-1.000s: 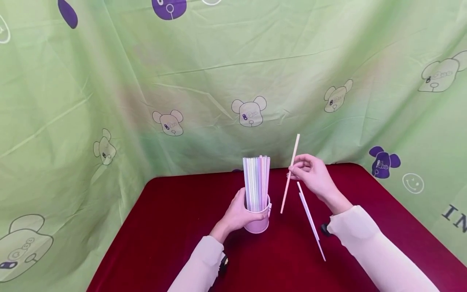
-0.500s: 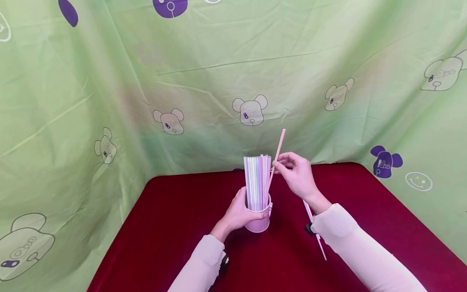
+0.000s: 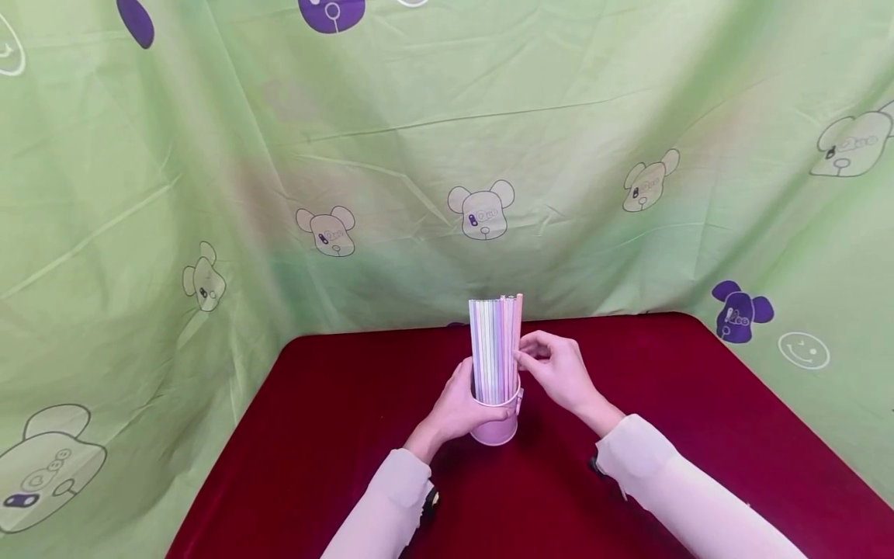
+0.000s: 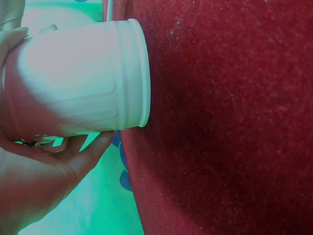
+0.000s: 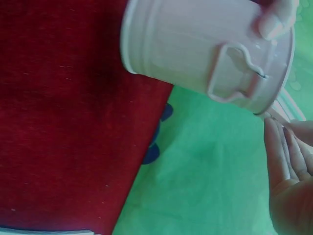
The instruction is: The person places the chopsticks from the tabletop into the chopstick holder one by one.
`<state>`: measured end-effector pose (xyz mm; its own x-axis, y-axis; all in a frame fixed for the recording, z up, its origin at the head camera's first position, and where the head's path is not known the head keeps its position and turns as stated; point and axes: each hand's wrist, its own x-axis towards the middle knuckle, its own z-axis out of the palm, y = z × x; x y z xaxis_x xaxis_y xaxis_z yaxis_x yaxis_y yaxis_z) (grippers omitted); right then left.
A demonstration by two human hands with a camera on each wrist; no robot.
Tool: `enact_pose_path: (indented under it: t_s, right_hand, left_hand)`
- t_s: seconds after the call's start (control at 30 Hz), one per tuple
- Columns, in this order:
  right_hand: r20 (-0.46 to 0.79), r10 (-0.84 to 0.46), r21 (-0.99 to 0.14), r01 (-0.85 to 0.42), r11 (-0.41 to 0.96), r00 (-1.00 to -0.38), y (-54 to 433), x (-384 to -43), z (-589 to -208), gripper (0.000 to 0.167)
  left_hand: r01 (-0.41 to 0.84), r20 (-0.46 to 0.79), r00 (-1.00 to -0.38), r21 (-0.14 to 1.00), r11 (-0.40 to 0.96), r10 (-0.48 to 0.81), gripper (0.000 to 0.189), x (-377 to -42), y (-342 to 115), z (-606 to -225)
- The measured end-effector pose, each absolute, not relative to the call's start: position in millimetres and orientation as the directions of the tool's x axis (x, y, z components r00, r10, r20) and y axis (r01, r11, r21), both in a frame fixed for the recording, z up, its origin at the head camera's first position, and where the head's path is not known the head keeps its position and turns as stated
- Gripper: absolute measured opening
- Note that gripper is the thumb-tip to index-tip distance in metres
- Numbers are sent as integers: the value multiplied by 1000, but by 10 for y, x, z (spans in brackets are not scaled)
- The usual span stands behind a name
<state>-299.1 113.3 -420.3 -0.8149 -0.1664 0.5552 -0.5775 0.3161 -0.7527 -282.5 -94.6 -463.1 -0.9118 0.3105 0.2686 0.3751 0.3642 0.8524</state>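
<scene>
A small pale pink bucket with a wire handle stands on the red cloth, packed with upright pastel straws. My left hand grips it near the rim, thumb across the front. At the bucket's right side, my right hand pinches a pinkish-orange straw between thumb and fingertips. That straw stands inside the rim beside the others, its top slightly above theirs. In the right wrist view, the right fingertips are close to the rim of the bucket.
Pale straws lie on the red cloth, mostly hidden behind the right forearm in the head view. A green curtain printed with bear heads hangs behind and along both sides of the table.
My right hand has moved left and then down, bringing the pinkish-orange straw from the air beside the bucket into it. The left hand keeps its grip on the bucket.
</scene>
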Motion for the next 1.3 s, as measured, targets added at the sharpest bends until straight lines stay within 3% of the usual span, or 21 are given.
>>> enact_pose_path:
  t_s: [0.4, 0.67, 0.83, 1.3]
  right_hand:
    - [534, -177, -676, -543, 498, -827, 1160, -2943, -4204, 13]
    - [479, -157, -605, -455, 653, -864, 1584, -3138, -4147, 18]
    - [412, -207, -529, -418, 739, -888, 1923, -3266, -4313, 15]
    - [238, -175, -507, -276, 817, -955, 2332, -3312, -4760, 11]
  left_hand:
    - [365, 263, -915, 863, 349, 306, 92, -2819, -938, -4656]
    - [360, 258, -918, 862, 357, 301, 93, -2806, -934, -4625]
    - [360, 257, -919, 856, 370, 300, 93, -2813, -940, -4596]
    - [355, 252, -921, 859, 370, 297, 93, -2821, -948, -4611]
